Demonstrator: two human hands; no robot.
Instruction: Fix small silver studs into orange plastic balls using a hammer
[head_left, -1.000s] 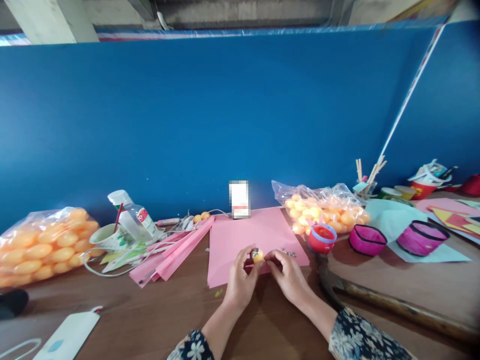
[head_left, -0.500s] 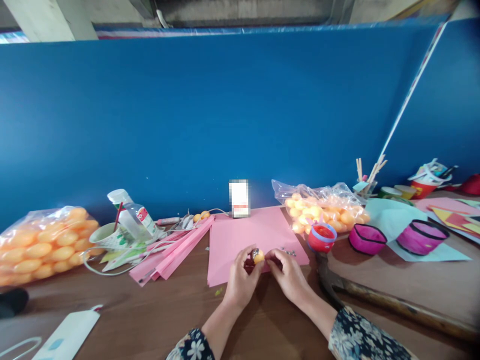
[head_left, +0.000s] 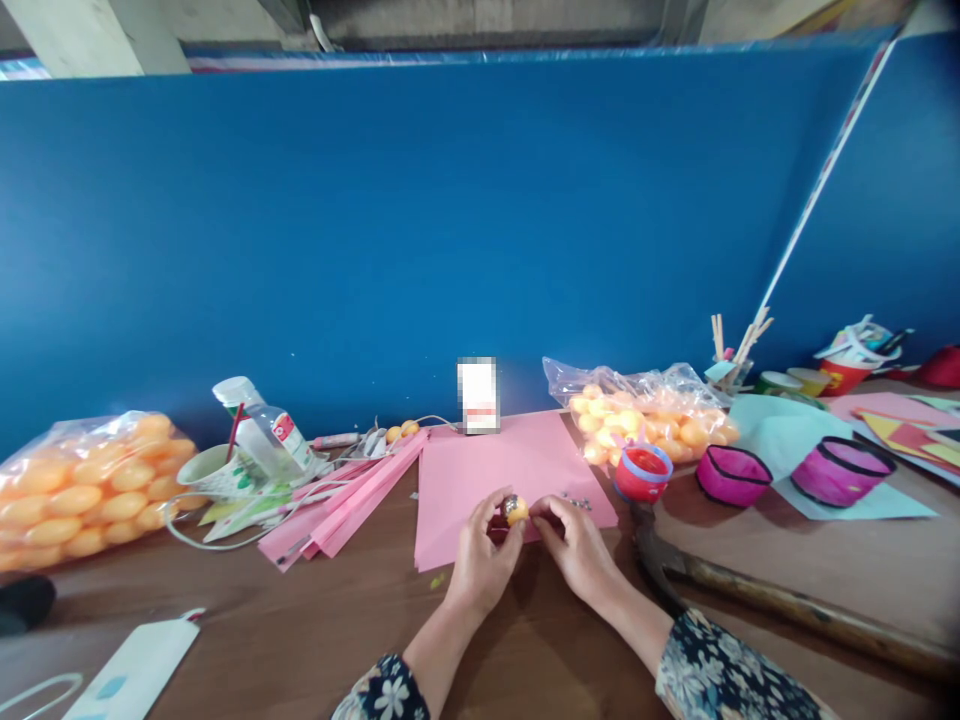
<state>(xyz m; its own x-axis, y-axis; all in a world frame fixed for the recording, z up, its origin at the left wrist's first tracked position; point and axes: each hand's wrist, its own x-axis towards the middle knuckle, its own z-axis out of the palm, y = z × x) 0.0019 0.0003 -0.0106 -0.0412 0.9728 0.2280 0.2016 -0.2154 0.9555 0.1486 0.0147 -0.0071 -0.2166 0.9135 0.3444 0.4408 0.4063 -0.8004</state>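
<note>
Head view: left hand (head_left: 482, 555) pinches a yellow ball (head_left: 517, 512) just beside the right hand (head_left: 576, 548), whose grip I cannot tell.

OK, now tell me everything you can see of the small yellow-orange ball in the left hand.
The small ball looks round, yellow-orange, smooth and plastic-like. A dark, shiny patch shows on its left side; its makeup is too small to tell. The left hand holds it between thumb and fingers, which hide part of it, seen against the near part of the pink paper. The right hand has its fingertips close by the ball's right side; whether they touch it is unclear.
</note>
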